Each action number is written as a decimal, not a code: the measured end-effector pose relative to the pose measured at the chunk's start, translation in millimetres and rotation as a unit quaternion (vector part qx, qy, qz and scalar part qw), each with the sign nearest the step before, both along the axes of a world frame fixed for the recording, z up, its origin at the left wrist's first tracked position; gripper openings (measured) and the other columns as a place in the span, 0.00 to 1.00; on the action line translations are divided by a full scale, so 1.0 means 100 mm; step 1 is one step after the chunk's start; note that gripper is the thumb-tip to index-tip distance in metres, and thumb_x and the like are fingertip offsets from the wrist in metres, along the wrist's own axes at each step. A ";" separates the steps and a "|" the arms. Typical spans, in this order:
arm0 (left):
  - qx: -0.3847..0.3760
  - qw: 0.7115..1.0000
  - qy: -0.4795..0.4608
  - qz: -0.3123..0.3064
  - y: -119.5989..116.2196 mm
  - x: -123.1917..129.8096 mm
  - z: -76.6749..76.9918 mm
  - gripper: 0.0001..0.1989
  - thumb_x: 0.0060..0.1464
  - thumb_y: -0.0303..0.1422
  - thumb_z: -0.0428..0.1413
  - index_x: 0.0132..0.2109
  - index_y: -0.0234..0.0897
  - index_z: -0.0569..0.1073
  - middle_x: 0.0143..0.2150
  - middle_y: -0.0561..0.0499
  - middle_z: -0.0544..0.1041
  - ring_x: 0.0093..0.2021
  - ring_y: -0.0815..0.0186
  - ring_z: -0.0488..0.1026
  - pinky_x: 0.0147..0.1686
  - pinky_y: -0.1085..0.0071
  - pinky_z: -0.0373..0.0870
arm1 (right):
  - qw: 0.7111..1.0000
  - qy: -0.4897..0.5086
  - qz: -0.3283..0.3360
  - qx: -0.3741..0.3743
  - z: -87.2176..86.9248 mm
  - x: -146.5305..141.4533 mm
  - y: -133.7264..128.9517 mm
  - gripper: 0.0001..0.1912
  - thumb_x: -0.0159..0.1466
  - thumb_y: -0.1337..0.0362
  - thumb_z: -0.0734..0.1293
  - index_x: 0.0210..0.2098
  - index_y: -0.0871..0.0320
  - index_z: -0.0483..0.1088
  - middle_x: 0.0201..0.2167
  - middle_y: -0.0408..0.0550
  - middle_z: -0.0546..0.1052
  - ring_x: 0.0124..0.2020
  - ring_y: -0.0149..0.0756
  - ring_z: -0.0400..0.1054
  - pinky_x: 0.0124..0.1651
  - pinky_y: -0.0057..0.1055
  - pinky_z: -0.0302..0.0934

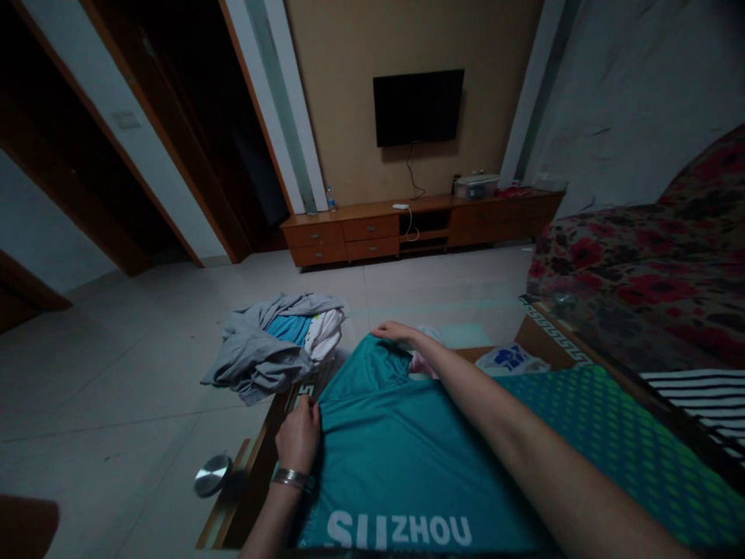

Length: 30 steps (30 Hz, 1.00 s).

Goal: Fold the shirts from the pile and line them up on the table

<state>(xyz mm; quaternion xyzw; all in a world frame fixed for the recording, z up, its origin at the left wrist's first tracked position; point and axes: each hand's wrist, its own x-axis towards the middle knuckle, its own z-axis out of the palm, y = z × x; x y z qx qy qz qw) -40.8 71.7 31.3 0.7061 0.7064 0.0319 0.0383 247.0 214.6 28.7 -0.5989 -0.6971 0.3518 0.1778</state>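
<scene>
The left hand (pixel 298 436), fitted with a metal bangle (pixel 289 478), is closed on the near edge of a teal jersey (pixel 378 458) printed "SUZHOU", gathering the fabric. The right hand (pixel 396 334) rests flat on the far neckline, fingers together, not clamped. The jersey lies spread across a wood-framed table (pixel 244 485), beside a green-dotted cloth (pixel 611 442). A heap of grey and blue garments (pixel 271 345) sits on the tile floor (pixel 116 373).

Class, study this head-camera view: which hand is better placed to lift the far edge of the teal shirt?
Probably the right: the right hand rests on that far edge of the teal shirt, while the left hand, wearing a metal bangle, grips the near side edge.
</scene>
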 end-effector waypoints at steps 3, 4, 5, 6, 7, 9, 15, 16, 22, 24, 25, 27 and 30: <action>0.002 1.000 0.020 -0.006 -0.02 0.03 -0.01 0.13 0.64 0.36 0.39 0.44 0.37 0.65 0.37 0.43 0.78 0.37 0.55 0.77 0.28 0.69 0.61 | 0.998 -0.030 0.035 -0.033 0.03 0.18 -0.08 0.22 0.49 0.60 0.75 0.43 0.60 0.77 0.33 0.46 0.79 0.30 0.33 0.71 0.32 0.22 0.63; 0.002 1.000 0.028 -0.004 -0.03 0.03 -0.01 0.13 0.64 0.36 0.39 0.45 0.37 0.65 0.38 0.43 0.78 0.38 0.56 0.77 0.28 0.69 0.61 | 0.998 -0.045 0.035 -0.033 0.03 0.21 -0.11 0.25 0.45 0.64 0.76 0.44 0.59 0.76 0.34 0.46 0.79 0.31 0.33 0.72 0.33 0.22 0.63; 0.001 0.999 0.036 -0.003 -0.03 0.04 -0.02 0.13 0.64 0.36 0.39 0.45 0.37 0.66 0.38 0.43 0.78 0.38 0.57 0.77 0.28 0.70 0.61 | 0.997 -0.060 0.028 -0.027 0.03 0.22 -0.13 0.27 0.44 0.66 0.76 0.45 0.58 0.76 0.36 0.47 0.79 0.34 0.35 0.72 0.35 0.23 0.64; 0.000 0.999 0.043 -0.001 -0.04 0.04 -0.02 0.13 0.64 0.36 0.39 0.46 0.37 0.66 0.38 0.43 0.78 0.38 0.58 0.77 0.29 0.70 0.62 | 0.997 -0.073 0.016 -0.015 0.02 0.21 -0.15 0.28 0.44 0.68 0.76 0.46 0.58 0.75 0.40 0.48 0.79 0.37 0.37 0.73 0.38 0.24 0.64; -0.002 0.999 0.050 0.001 -0.05 0.04 -0.03 0.13 0.65 0.36 0.39 0.46 0.37 0.66 0.39 0.43 0.78 0.38 0.59 0.77 0.28 0.71 0.62 | 0.996 -0.084 0.001 0.000 0.01 0.20 -0.17 0.28 0.46 0.68 0.75 0.48 0.58 0.74 0.43 0.50 0.78 0.41 0.38 0.72 0.41 0.24 0.63; -0.005 0.998 0.057 0.000 -0.07 0.03 -0.01 0.14 0.65 0.36 0.39 0.47 0.37 0.66 0.39 0.44 0.78 0.37 0.59 0.76 0.28 0.70 0.62 | 0.995 -0.095 -0.025 0.028 -0.01 0.17 -0.20 0.26 0.53 0.67 0.72 0.51 0.58 0.72 0.50 0.51 0.75 0.48 0.38 0.70 0.45 0.24 0.62; 0.131 0.979 0.123 -0.093 -0.10 0.18 0.11 0.15 0.61 0.30 0.45 0.53 0.34 0.69 0.54 0.39 0.71 0.53 0.53 0.69 0.45 0.61 0.67 | 0.987 -0.121 -0.096 0.034 -0.01 0.22 -0.38 0.23 0.65 0.51 0.61 0.46 0.63 0.75 0.47 0.58 0.76 0.47 0.41 0.71 0.43 0.26 0.61; 0.151 0.973 0.118 -0.127 -0.10 0.26 0.11 0.16 0.61 0.31 0.46 0.54 0.34 0.68 0.59 0.38 0.68 0.58 0.52 0.65 0.49 0.57 0.65 | 0.985 -0.130 -0.112 0.028 -0.01 0.24 -0.42 0.25 0.65 0.49 0.60 0.44 0.65 0.75 0.46 0.61 0.76 0.46 0.43 0.71 0.42 0.28 0.61; 0.106 0.915 0.044 -0.388 -0.22 0.88 -0.04 0.29 0.60 0.45 0.49 0.65 0.43 0.58 0.70 0.47 0.50 0.69 0.52 0.46 0.62 0.46 0.51 | 0.980 -0.118 -0.156 0.022 -0.06 0.25 -0.68 0.18 0.59 0.53 0.68 0.40 0.63 0.76 0.39 0.56 0.78 0.40 0.40 0.71 0.36 0.27 0.58; 0.065 0.892 0.031 -0.446 -0.30 1.01 -0.11 0.32 0.58 0.51 0.47 0.66 0.45 0.55 0.70 0.49 0.49 0.69 0.53 0.45 0.62 0.44 0.51 | 0.981 -0.097 -0.166 0.027 -0.06 0.23 -0.70 0.14 0.59 0.58 0.68 0.39 0.62 0.76 0.38 0.53 0.79 0.37 0.36 0.70 0.34 0.25 0.57; 0.048 0.884 0.027 -0.464 -0.34 1.05 -0.14 0.33 0.58 0.52 0.45 0.67 0.45 0.54 0.70 0.49 0.49 0.69 0.53 0.45 0.62 0.44 0.51 | 0.982 -0.084 -0.167 0.028 -0.06 0.23 -0.69 0.13 0.59 0.60 0.68 0.38 0.62 0.76 0.36 0.52 0.79 0.36 0.35 0.70 0.33 0.24 0.56; 0.025 0.877 0.018 -0.480 -0.39 1.09 -0.17 0.33 0.60 0.52 0.42 0.68 0.44 0.51 0.70 0.48 0.49 0.69 0.54 0.46 0.62 0.44 0.51 | 0.986 -0.050 -0.155 0.026 -0.04 0.22 -0.66 0.11 0.61 0.61 0.66 0.36 0.63 0.76 0.33 0.50 0.79 0.32 0.31 0.69 0.31 0.22 0.56; 0.016 0.876 0.013 -0.482 -0.42 1.09 -0.18 0.32 0.62 0.51 0.39 0.68 0.43 0.49 0.70 0.48 0.49 0.69 0.56 0.45 0.63 0.44 0.50 | 0.994 0.004 -0.112 0.014 0.01 0.21 -0.63 0.13 0.63 0.62 0.63 0.36 0.64 0.77 0.28 0.47 0.78 0.26 0.26 0.68 0.28 0.19 0.56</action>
